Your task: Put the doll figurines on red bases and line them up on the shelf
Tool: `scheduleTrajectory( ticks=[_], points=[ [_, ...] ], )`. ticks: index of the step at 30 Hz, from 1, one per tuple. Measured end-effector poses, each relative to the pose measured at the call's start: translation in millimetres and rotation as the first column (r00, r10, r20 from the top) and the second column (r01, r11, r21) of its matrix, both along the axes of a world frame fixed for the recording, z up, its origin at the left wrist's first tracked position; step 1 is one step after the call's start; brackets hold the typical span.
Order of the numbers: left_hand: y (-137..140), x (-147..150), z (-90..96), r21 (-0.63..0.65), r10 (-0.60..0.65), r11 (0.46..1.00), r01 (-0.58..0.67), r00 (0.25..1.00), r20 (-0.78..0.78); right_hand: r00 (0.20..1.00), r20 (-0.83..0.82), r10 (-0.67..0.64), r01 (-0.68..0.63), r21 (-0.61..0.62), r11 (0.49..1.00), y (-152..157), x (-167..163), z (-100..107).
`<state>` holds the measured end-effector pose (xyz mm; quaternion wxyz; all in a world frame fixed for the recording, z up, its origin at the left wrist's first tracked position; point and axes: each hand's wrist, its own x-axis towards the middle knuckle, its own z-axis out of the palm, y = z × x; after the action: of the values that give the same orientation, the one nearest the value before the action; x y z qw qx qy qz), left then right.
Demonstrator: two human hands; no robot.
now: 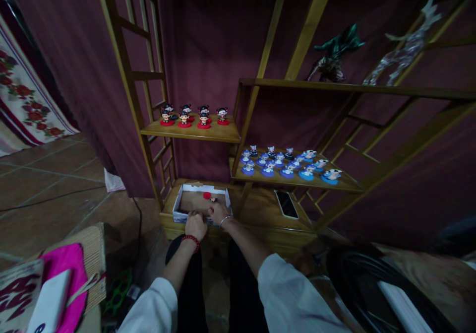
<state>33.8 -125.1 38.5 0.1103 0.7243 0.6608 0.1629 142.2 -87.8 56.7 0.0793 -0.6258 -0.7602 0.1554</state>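
A shallow cardboard box [178, 202] with white walls stands open on the lowest shelf. Curled over its near rim is my left hand [196, 225], a red bead bracelet at the wrist; its fingertips are partly hidden. My right hand [220, 213], with a silver bangle, reaches into the box with closed fingers at a small figurine [212, 199] with a dark head. The fingers appear to pinch it, though the contact is small in view. A red round base [207, 195] lies beside the figurine's head on the box floor.
Several red-based figurines [203, 119] stand on the upper left shelf [219, 133]. Several blue- and purple-based figurines [287, 170] fill the middle right shelf. A phone [286, 204] lies right of the box. Two animal statues, one dark green [334, 52] and one silvery [407, 47], stand higher.
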Motion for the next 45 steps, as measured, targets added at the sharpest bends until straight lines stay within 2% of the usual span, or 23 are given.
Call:
scheduleTrajectory(
  ticks=[4,9,13,15,22,24,26,29,31,33,35,37,38,40,45],
  points=[
    [2,-1,-4.2,-0.01,-0.014,1.0,0.014,0.999,0.033,0.999,0.023,-0.033,0.034,-0.042,0.999,5,6,-12],
    [10,4,-9.2,0.067,-0.002,0.998,-0.016,0.962,0.271,0.998,0.017,-0.063,0.064,-0.064,0.996,13,10,-26],
    [17,10,-12.5,-0.033,0.101,0.995,-0.096,0.918,0.383,0.997,0.012,-0.076,0.077,-0.088,0.993,19,14,-36],
    [20,13,-13.3,-0.076,0.134,0.991,-0.113,0.911,0.39,0.997,0.009,-0.076,0.076,-0.097,0.992,22,16,-39],
    [29,20,-16.6,-0.115,0.115,0.99,-0.083,0.944,0.308,0.996,0.003,-0.09,0.089,-0.148,0.985,39,16,-47],
    [35,18,-17.5,-0.149,0.149,0.983,-0.103,0.928,0.342,0.996,-0.003,-0.086,0.085,-0.157,0.984,44,15,-47],
    [42,16,-18.7,-0.192,0.208,0.972,-0.137,0.881,0.425,0.997,-0.006,-0.077,0.075,-0.153,0.985,50,13,-46],
    [53,12,-22.3,-0.253,0.337,0.94,-0.229,0.745,0.576,0.997,-0.008,-0.077,0.075,-0.138,0.988,59,10,-46],
    [60,9,-24.8,-0.301,0.424,0.905,-0.301,0.575,0.7,0.996,-0.007,-0.09,0.089,-0.123,0.988,65,8,-48],
    [66,8,-25.9,-0.351,0.45,0.878,-0.326,0.315,0.836,0.994,-0.006,-0.107,0.105,-0.109,0.988,71,7,-50],
    [72,7,-24.8,-0.384,0.409,0.873,-0.299,0.02,0.913,0.993,-0.005,-0.117,0.115,-0.101,0.988,77,6,-54],
    [77,6,-22.4,-0.488,0.443,0.841,-0.234,-0.221,0.869,0.992,0.001,-0.124,0.123,-0.1,0.987,81,6,-58],
    [80,5,-21.1,-0.535,0.471,0.827,-0.174,-0.309,0.827,0.992,0.005,-0.128,0.128,-0.102,0.987,84,6,-60],
    [82,5,-19.5,-0.59,0.52,0.801,-0.104,-0.369,0.771,0.991,0.014,-0.136,0.136,-0.111,0.984,87,5,-64],
    [85,4,-20.2,-0.625,0.581,0.78,0.028,-0.403,0.707,0.992,0.003,-0.129,0.129,-0.123,0.984,96,-2,-70]
  ],
)
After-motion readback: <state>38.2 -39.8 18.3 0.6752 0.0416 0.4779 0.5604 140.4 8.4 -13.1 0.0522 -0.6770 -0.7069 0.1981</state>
